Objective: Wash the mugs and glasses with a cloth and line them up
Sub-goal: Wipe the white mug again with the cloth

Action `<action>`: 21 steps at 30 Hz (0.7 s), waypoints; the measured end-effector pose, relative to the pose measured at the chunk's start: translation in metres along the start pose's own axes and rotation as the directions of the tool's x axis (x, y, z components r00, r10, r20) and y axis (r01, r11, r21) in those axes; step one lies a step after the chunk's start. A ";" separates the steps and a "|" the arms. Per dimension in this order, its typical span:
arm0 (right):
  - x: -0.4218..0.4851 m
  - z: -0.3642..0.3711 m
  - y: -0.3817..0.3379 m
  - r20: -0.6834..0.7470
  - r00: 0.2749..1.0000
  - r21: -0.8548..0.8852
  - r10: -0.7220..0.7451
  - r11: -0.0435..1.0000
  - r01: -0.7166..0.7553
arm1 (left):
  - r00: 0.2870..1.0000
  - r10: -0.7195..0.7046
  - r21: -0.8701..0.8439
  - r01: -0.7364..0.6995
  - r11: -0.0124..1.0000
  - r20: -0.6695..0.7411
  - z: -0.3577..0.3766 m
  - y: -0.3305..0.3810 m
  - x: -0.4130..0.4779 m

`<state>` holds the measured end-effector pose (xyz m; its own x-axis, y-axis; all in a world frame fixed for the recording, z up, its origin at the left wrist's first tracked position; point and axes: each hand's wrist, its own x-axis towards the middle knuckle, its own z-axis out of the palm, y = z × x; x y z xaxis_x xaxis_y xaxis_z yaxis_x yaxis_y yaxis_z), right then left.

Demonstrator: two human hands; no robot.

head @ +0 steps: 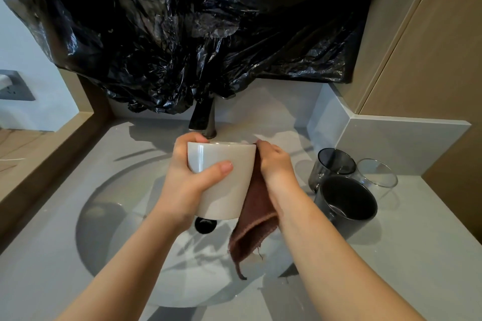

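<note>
My left hand (186,177) grips a white mug (229,187) over the sink basin (109,216), thumb across its side, mouth tilted away from me under the tap (202,118). My right hand (276,164) holds a brown cloth (254,219) against the mug's right side and rim; the cloth's tail hangs down below the mug. On the counter to the right stand a dark mug (345,203), a smoky grey glass (332,165) and a clear glass (377,173), close together.
A black plastic sheet (195,21) covers the wall above the tap. The black drain stopper (206,225) shows under the mug. A grey counter (404,255) surrounds the basin; a wooden cabinet (430,47) rises at the right, a wall socket (14,86) at the left.
</note>
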<state>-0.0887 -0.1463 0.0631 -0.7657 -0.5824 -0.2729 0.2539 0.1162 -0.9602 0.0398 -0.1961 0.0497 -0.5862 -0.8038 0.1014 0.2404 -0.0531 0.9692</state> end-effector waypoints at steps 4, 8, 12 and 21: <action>-0.012 0.004 0.016 0.110 0.979 0.297 0.172 0.934 -0.197 | 0.985 -0.157 -0.274 0.131 0.953 -0.076 -0.001 -0.006 0.010; -0.033 0.006 0.031 0.191 0.980 0.405 0.055 0.905 -0.129 | 0.983 -0.183 -0.395 0.159 0.905 -0.023 -0.007 0.005 0.020; -0.028 0.004 0.018 0.251 0.968 0.583 -0.015 0.801 -0.139 | 0.971 -0.205 -0.428 0.238 0.872 0.123 -0.008 0.006 0.016; -0.029 0.002 0.020 0.348 0.934 0.720 -0.077 0.660 -0.214 | 0.891 -0.323 -0.603 0.453 0.657 0.318 -0.015 -0.007 0.016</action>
<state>-0.0600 -0.1291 0.0520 -0.5293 -0.8330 -0.1610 0.7569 -0.3778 -0.5333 0.0402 -0.2176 0.0410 -0.8461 -0.5112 -0.1513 0.3587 -0.7559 0.5477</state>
